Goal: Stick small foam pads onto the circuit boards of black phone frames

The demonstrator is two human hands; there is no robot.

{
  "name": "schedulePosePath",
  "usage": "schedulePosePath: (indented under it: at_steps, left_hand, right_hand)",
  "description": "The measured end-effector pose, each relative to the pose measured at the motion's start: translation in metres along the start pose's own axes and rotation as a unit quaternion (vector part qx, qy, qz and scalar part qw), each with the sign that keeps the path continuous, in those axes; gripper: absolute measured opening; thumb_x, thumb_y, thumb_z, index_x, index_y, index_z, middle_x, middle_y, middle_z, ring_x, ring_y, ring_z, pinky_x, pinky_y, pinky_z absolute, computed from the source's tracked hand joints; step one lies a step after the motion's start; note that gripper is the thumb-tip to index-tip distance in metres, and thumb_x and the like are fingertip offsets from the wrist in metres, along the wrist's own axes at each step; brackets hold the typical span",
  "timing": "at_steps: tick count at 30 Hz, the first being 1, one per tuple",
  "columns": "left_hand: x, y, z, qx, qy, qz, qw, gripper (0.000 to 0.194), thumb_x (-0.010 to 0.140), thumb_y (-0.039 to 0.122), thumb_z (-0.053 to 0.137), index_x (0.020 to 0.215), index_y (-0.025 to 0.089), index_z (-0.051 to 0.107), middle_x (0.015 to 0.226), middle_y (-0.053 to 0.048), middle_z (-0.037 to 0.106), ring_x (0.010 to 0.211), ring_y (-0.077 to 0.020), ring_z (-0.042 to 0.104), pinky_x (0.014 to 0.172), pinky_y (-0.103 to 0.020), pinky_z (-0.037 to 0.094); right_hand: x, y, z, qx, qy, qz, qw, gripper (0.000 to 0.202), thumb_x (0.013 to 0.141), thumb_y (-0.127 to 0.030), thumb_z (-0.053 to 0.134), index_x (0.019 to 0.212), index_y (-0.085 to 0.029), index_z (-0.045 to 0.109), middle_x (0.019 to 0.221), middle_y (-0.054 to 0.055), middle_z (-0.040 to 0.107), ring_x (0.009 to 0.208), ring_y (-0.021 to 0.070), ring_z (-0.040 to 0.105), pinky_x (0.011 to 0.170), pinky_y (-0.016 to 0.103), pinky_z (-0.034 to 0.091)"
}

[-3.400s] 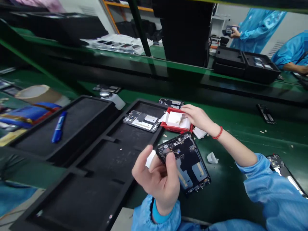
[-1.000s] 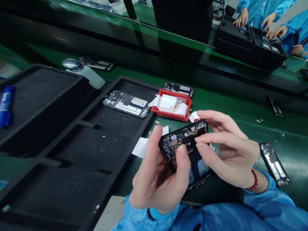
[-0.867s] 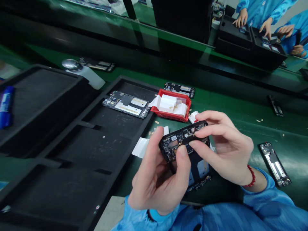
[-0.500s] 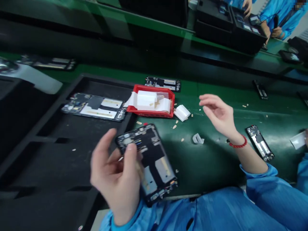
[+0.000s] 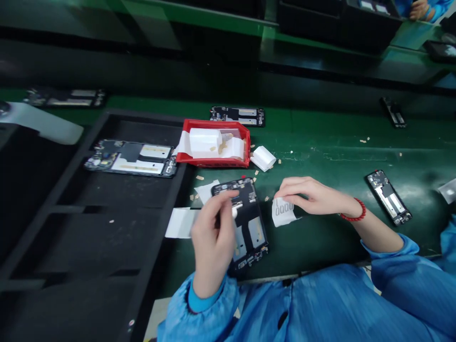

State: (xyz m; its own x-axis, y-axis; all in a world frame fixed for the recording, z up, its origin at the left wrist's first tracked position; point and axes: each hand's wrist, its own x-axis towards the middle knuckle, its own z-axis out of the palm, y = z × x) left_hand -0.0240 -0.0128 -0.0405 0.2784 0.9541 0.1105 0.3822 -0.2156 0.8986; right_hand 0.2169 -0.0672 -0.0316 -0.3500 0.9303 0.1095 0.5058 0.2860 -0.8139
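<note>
An opened phone (image 5: 246,204), its circuit boards and pale metal plates facing up, lies on the green bench in front of me. Over its left side is my left hand (image 5: 213,232), thumb and forefinger curled close together; whatever they may hold is too small to make out. To the right of the phone, my right hand (image 5: 302,195) pinches a curled white paper strip (image 5: 282,212) printed with zeros. White paper pieces (image 5: 179,223) lie beside and partly behind the phone on its left.
A red bin (image 5: 213,162) holds white paper and tan scraps. Left of it, a black compartment tray (image 5: 107,199) carries another opened phone (image 5: 137,158). More phones (image 5: 388,197) and loose scraps lie on the bench. A white curl (image 5: 263,157) sits beside the bin.
The phone has gone from my left hand's grip to the bench, and that hand has shifted right. My right hand has come down and left and taken the paper strip.
</note>
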Motion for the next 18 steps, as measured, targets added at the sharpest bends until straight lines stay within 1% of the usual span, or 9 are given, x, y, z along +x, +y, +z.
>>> schedulePosePath:
  at_steps: [1,3,5,8,9,10,12,15,18]
  left_hand:
    - [0.001,0.002,0.002,-0.003,-0.031,0.01,0.999,0.023,0.1,0.03,0.053,0.104,0.022,0.074,0.102,-0.005,0.075,0.094,-0.0204,0.07,0.084,-0.031,0.055]
    - [0.003,0.007,0.007,-0.017,-0.078,0.021,0.997,0.023,0.1,0.031,0.053,0.103,0.023,0.075,0.1,-0.005,0.075,0.097,-0.0217,0.07,0.087,-0.033,0.055]
    - [0.002,0.01,0.014,-0.036,-0.111,0.039,0.992,0.022,0.098,0.032,0.056,0.101,0.023,0.076,0.097,-0.005,0.072,0.091,-0.0208,0.069,0.079,-0.031,0.056]
    - [-0.001,0.009,0.025,-0.058,-0.119,0.053,0.99,0.017,0.093,0.033,0.064,0.097,0.022,0.076,0.089,-0.004,0.068,0.07,-0.0154,0.064,0.058,-0.026,0.051]
    - [-0.003,0.008,0.029,-0.061,-0.117,0.053,0.99,0.016,0.092,0.032,0.066,0.097,0.021,0.076,0.088,-0.003,0.067,0.066,-0.0141,0.062,0.054,-0.025,0.049]
    - [-0.004,0.006,0.032,-0.063,-0.113,0.054,0.99,0.015,0.091,0.031,0.067,0.096,0.021,0.076,0.089,-0.004,0.068,0.066,-0.014,0.062,0.054,-0.024,0.049]
    - [-0.005,0.004,0.036,-0.063,-0.107,0.056,0.991,0.015,0.091,0.03,0.066,0.096,0.02,0.077,0.094,-0.005,0.07,0.073,-0.0161,0.066,0.061,-0.026,0.054]
    - [-0.005,0.004,0.037,-0.057,-0.109,0.061,0.991,0.015,0.092,0.028,0.065,0.095,0.021,0.078,0.097,-0.006,0.072,0.08,-0.0184,0.069,0.07,-0.029,0.058]
    - [-0.005,0.006,0.037,-0.048,-0.114,0.07,0.99,0.014,0.092,0.027,0.065,0.094,0.021,0.078,0.097,-0.006,0.072,0.082,-0.0187,0.071,0.074,-0.03,0.059]
  right_hand:
    - [0.001,-0.006,-0.002,-0.012,0.013,-0.013,1.0,0.023,0.105,-0.018,0.051,0.113,-0.015,0.072,0.097,0.007,0.073,0.084,0.0144,0.067,0.076,0.028,0.054]
    - [0.002,-0.015,-0.003,-0.033,0.047,-0.034,0.998,0.02,0.104,-0.017,0.054,0.114,-0.014,0.071,0.095,0.006,0.073,0.082,0.0137,0.067,0.074,0.026,0.053]
    - [0.003,-0.02,-0.001,-0.048,0.079,-0.041,0.995,0.014,0.102,-0.016,0.057,0.109,-0.014,0.069,0.094,0.005,0.074,0.082,0.0137,0.068,0.074,0.026,0.053]
    - [0.003,-0.021,0.005,-0.073,0.116,-0.032,0.99,0.012,0.101,-0.014,0.056,0.098,-0.016,0.068,0.09,0.004,0.074,0.081,0.0138,0.068,0.073,0.026,0.054]
    - [0.003,-0.02,0.006,-0.08,0.123,-0.025,0.989,0.013,0.101,-0.013,0.055,0.097,-0.016,0.067,0.089,0.003,0.074,0.08,0.0137,0.067,0.073,0.026,0.054]
    - [0.002,-0.02,0.008,-0.09,0.125,-0.017,0.988,0.014,0.1,-0.013,0.054,0.096,-0.017,0.067,0.087,0.003,0.073,0.079,0.0138,0.067,0.073,0.027,0.054]
    - [0.0,-0.021,0.008,-0.13,0.124,-0.015,0.984,0.014,0.1,-0.014,0.054,0.094,-0.017,0.067,0.089,0.004,0.073,0.081,0.0156,0.066,0.076,0.03,0.054]
    - [-0.001,-0.023,0.006,-0.214,0.132,-0.041,0.967,0.016,0.101,-0.021,0.056,0.093,-0.018,0.069,0.102,0.009,0.071,0.092,0.0195,0.066,0.084,0.036,0.053]
    - [0.001,-0.025,0.002,-0.241,0.129,-0.068,0.96,0.017,0.102,-0.023,0.056,0.094,-0.018,0.07,0.103,0.009,0.071,0.092,0.019,0.064,0.083,0.035,0.053]
